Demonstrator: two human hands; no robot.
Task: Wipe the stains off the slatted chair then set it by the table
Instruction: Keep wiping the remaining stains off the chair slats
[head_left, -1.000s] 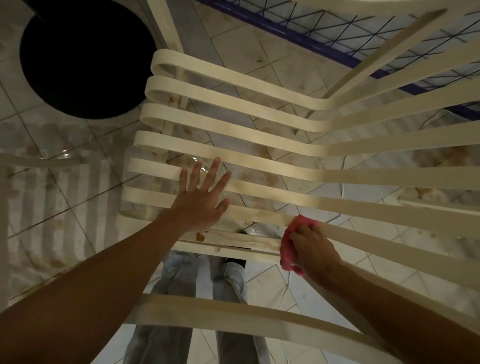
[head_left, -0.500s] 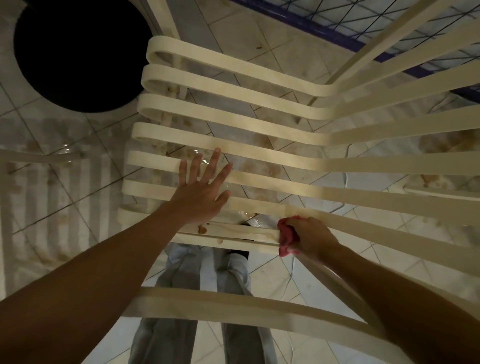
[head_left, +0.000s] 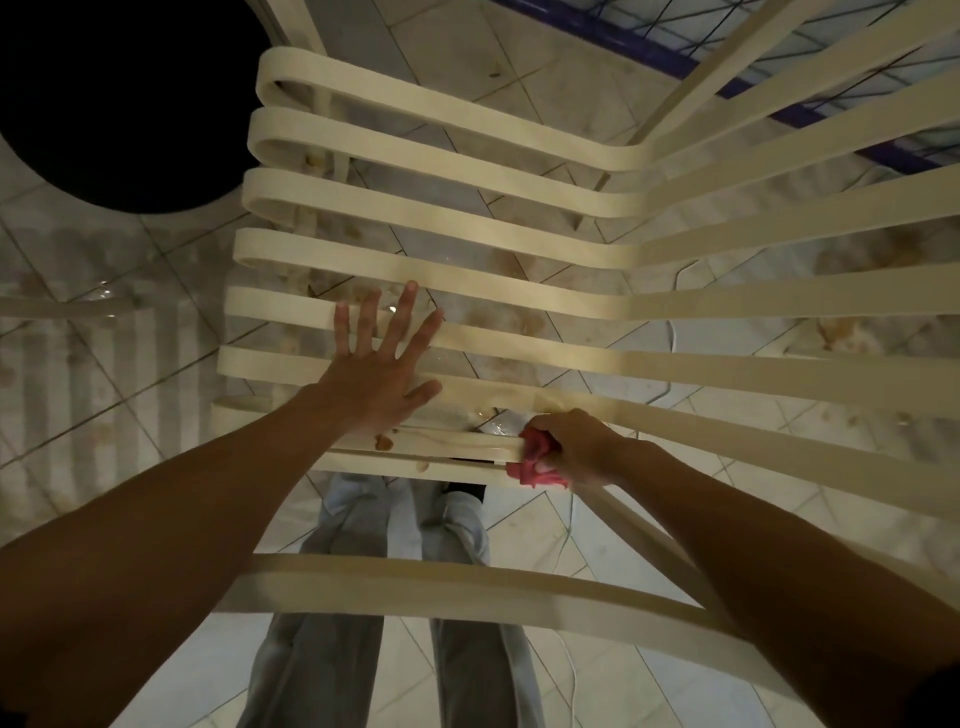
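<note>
Standing over the slatted chair (head_left: 467, 249), you are looking down through its pale slats. It is sitting right in front of your legs, near the dark round table (head_left: 119, 104) at the upper left. Your left hand (head_left: 374, 374) is lying flat across two slats with straight, spread fingers, gripping nothing and only bracing the frame. Your right hand (head_left: 576, 447) is curling tightly around a pink cloth (head_left: 535, 460) and pressing it on a near slat. A small brown stain (head_left: 384, 442) is sitting on that same slat, just beside your left wrist, and the cloth is not yet touching it.

I am judging that the chair could slide or tip if you are pushing hard with the cloth while the left palm is only resting. The cloth is bunching into a small ball, so it could smear the stain along the slat instead of lifting it. Your left wrist is also lying close to the wiping path.

Below, the tiled floor (head_left: 78, 415) is showing brownish marks and some wet shine, so your feet could be slipping. A blue-framed wire grid (head_left: 727, 73) is standing at the upper right. A thin white cable (head_left: 573, 680) is lying by your feet and could be catching a chair leg on the way to the table.
</note>
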